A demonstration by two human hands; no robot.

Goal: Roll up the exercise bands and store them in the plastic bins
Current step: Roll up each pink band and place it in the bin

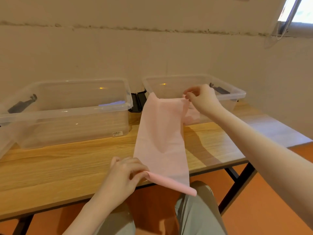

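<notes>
A wide pale pink exercise band [162,138] stretches from the table's front edge up to the right bin's near rim. My left hand [125,172] pinches its near end, which is rolled into a short tube [176,185] hanging past the table edge. My right hand [199,97] holds the far end up at the rim of the right clear plastic bin [237,94]. More pink material shows through that bin's front wall. The left clear plastic bin [71,107] stands beside it, with something bluish inside near its right wall.
Both bins sit on a wooden table [59,167] against a beige wall. Black latch handles [138,102] lie between the bins. A third clear container's edge [4,145] shows at far left. My legs are under the table; the floor is orange.
</notes>
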